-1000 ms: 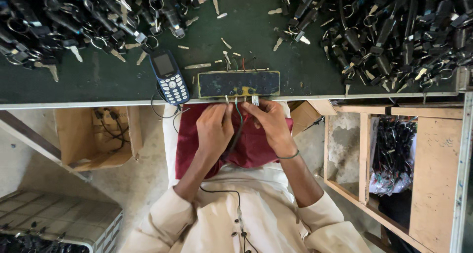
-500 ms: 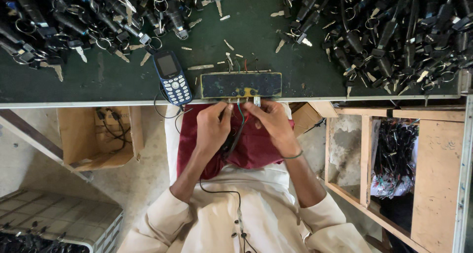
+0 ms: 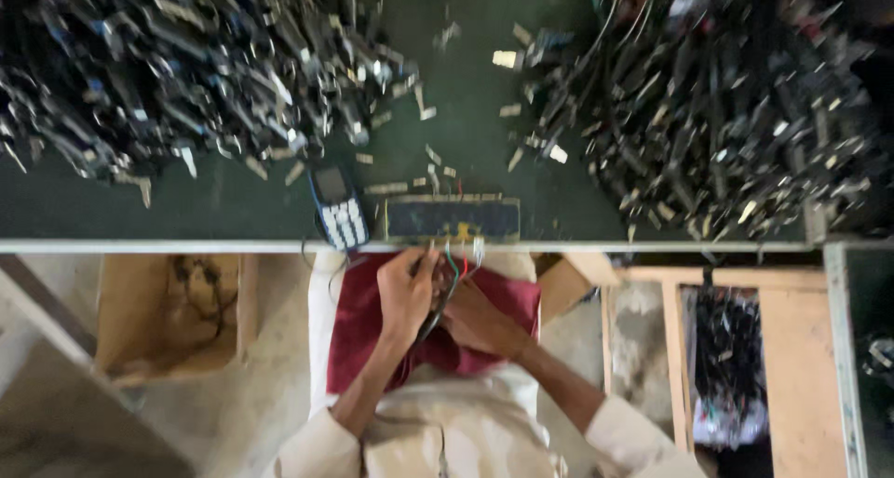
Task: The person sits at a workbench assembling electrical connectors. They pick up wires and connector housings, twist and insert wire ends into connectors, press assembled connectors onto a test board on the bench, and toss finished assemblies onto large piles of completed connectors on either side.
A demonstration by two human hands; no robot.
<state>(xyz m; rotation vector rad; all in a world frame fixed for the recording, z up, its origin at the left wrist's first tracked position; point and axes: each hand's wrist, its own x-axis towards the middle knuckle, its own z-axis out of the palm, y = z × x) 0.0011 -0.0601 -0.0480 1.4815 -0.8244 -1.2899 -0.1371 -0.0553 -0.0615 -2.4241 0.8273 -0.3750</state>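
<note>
A dark green desk [image 3: 233,208] with a pale metal front edge fills the upper half of the view, its matte top strewn with small metal scraps. At 10 o'clock lies a heap of tangled black cables [image 3: 177,68] with shiny metal plug ends; a second, denser heap [image 3: 717,106] sprawls at 2 o'clock. Between them, at the desk's front edge, sits a flat dark rectangular board [image 3: 453,219] with yellow marks, and just to its left a small blue keypad phone [image 3: 336,208] with pale buttons.

Below the edge the floor is bare grey concrete. An open cardboard box [image 3: 168,315] stands at 8 o'clock; a raw wooden shelf frame [image 3: 792,348] at 4 o'clock holds more dark cables.

The left hand [image 3: 406,292] is curled closed, pinching thin red and green wires [image 3: 456,262] that run up to the board. The right hand [image 3: 480,320] is curled just beside it, touching the black cable [image 3: 436,318] between the two; its exact grip is blurred. Both rest over a dark red cloth [image 3: 372,329] on the lap.
</note>
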